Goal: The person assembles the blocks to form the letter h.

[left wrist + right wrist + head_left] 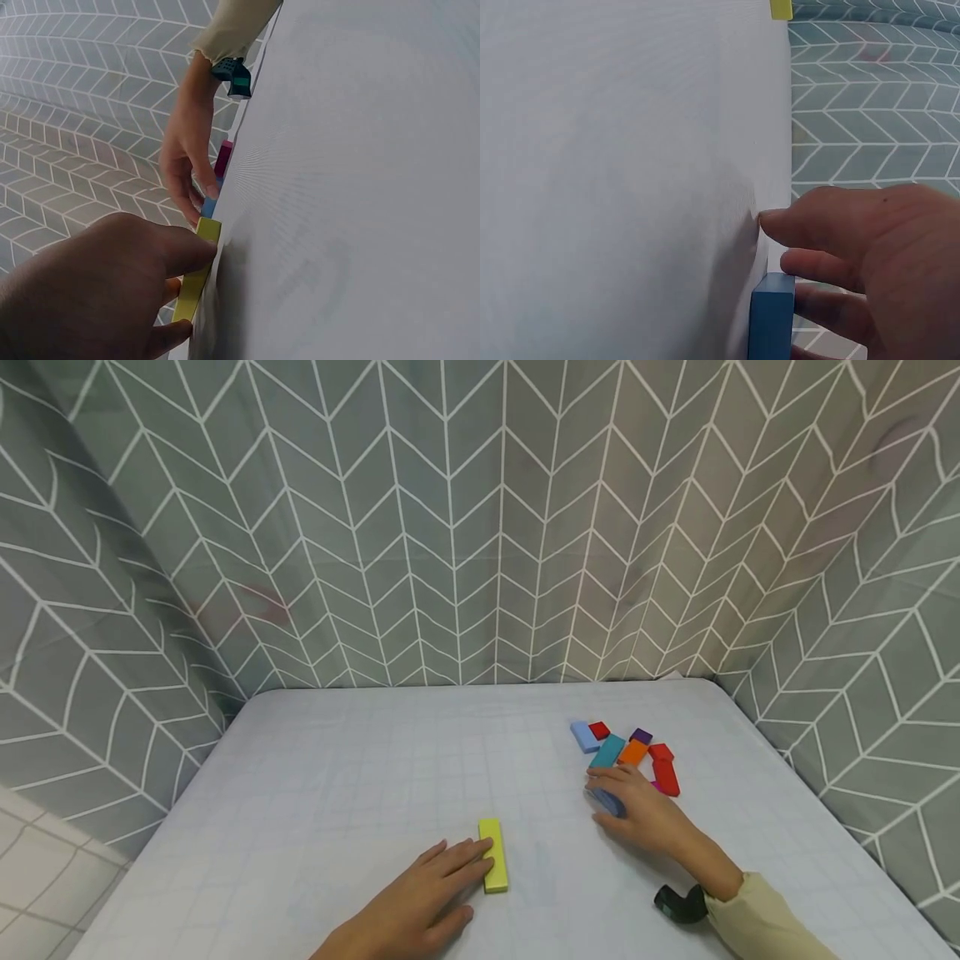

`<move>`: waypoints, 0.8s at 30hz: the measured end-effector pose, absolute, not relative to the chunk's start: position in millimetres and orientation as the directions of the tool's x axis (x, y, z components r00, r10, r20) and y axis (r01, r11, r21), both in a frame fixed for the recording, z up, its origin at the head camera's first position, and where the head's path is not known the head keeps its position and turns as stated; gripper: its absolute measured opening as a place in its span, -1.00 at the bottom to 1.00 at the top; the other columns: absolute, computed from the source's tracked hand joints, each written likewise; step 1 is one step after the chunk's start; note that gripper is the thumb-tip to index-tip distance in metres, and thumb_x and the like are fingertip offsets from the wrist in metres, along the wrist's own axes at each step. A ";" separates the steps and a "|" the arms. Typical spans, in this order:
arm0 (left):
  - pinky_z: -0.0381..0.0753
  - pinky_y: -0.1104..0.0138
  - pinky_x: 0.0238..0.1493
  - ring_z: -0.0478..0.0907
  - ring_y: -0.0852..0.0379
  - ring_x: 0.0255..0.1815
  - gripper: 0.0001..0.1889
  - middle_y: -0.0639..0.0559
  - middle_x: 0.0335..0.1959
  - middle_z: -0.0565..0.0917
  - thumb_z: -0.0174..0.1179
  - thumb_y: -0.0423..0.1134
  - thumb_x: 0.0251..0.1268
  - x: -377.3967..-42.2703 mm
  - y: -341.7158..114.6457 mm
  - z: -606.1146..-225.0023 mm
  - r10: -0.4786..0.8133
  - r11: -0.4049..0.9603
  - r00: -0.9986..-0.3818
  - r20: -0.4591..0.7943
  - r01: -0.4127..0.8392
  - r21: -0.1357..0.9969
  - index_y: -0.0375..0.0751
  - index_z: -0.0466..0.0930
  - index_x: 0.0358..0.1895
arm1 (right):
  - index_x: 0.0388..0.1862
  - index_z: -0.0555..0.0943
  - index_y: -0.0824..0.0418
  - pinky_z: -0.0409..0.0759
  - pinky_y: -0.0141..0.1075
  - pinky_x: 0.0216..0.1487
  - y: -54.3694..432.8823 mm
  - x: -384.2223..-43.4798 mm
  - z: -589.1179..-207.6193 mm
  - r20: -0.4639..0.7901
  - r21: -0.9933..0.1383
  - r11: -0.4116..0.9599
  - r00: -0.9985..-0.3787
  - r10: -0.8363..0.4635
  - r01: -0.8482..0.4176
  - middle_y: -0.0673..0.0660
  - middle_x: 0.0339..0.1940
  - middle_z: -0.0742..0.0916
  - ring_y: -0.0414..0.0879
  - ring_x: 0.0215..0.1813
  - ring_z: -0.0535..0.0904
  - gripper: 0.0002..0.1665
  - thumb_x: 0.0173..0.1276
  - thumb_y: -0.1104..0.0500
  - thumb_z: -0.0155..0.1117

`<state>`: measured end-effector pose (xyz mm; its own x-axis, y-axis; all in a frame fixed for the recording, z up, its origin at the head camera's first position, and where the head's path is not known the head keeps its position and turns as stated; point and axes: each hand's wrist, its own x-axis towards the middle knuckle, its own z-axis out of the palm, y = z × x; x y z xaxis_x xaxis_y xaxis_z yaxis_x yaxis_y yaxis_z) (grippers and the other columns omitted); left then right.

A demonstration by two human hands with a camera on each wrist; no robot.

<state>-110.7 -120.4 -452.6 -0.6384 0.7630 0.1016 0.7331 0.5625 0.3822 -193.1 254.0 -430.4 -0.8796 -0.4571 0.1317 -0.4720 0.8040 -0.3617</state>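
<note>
Left hand [420,893]: fingers extended, fingertips laid on the yellow block [493,878], which lies on the white table [337,777] towards the near edge; in my head view the thumb is apart from it. Right hand [637,806]: fingers over the dark blue block [611,804], thumb spread away in my right-wrist feed, so I read no grasp; which fingertips make contact, I cannot tell. A black device [681,906] sits by the sleeve [765,918]. Just beyond that hand I see a teal block [607,750], an orange block [633,752], a purple block [641,736], a light blue block [585,737] beside a small red block [599,730], and red pieces [666,778] to the right. Backdrop: a grey patterned curtain [465,527].
</note>
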 end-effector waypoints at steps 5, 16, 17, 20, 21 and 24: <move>0.31 -0.15 0.45 0.23 0.09 0.57 -0.42 0.13 0.64 0.21 0.10 -0.04 0.63 -110.3 -120.8 -454.8 0.763 0.562 -0.638 0.103 0.734 0.382 -0.01 0.30 0.60 | 0.28 0.66 0.20 0.56 0.31 0.18 255.4 -191.7 -430.3 0.105 -0.367 0.816 -0.891 -0.441 -0.447 0.24 0.35 0.62 0.37 0.44 0.38 -0.46 0.33 0.17 0.51; 0.30 -0.13 0.46 0.21 0.11 0.58 -0.42 0.16 0.64 0.19 0.09 -0.02 0.64 -109.8 -121.6 -456.2 0.760 0.566 -0.643 0.099 0.728 0.386 0.00 0.29 0.61 | 0.37 0.57 0.18 0.59 0.23 0.19 264.6 -188.2 -421.5 0.056 -0.442 0.785 -0.886 -0.459 -0.435 0.28 0.38 0.56 0.30 0.39 0.43 -0.26 0.21 0.15 0.61; 0.30 -0.13 0.46 0.21 0.11 0.58 -0.42 0.16 0.64 0.20 0.08 -0.01 0.64 -109.6 -121.6 -456.1 0.760 0.566 -0.643 0.097 0.727 0.388 0.00 0.29 0.61 | 0.38 0.57 0.19 0.58 0.24 0.20 266.3 -188.1 -420.9 0.052 -0.447 0.775 -0.878 -0.475 -0.446 0.28 0.39 0.55 0.30 0.39 0.42 -0.25 0.20 0.17 0.60; 0.29 -0.11 0.47 0.20 0.12 0.59 -0.42 0.16 0.64 0.19 0.07 0.00 0.64 -109.7 -121.6 -455.4 0.758 0.570 -0.646 0.085 0.721 0.394 0.01 0.28 0.61 | 0.40 0.53 0.23 0.58 0.21 0.22 271.7 -189.2 -421.1 0.048 -0.463 0.752 -0.861 -0.506 -0.468 0.27 0.39 0.55 0.28 0.37 0.44 -0.22 0.18 0.25 0.58; 0.29 -0.11 0.48 0.20 0.13 0.59 -0.42 0.17 0.64 0.20 0.07 0.00 0.64 -109.8 -121.6 -455.2 0.758 0.570 -0.647 0.083 0.719 0.396 0.02 0.28 0.61 | 0.42 0.51 0.24 0.63 0.14 0.18 273.0 -189.9 -421.5 0.046 -0.477 0.746 -0.860 -0.508 -0.465 0.24 0.33 0.58 0.24 0.31 0.48 -0.20 0.18 0.27 0.57; 0.29 -0.10 0.48 0.20 0.13 0.58 -0.42 0.17 0.64 0.20 0.08 -0.01 0.64 -109.8 -121.9 -454.9 0.757 0.572 -0.648 0.084 0.720 0.393 0.01 0.29 0.61 | 0.45 0.47 0.26 0.73 -0.13 -0.02 275.5 -193.6 -423.8 0.041 -0.513 0.735 -0.868 -0.495 -0.443 0.12 0.06 0.63 0.08 0.06 0.55 -0.17 0.21 0.27 0.57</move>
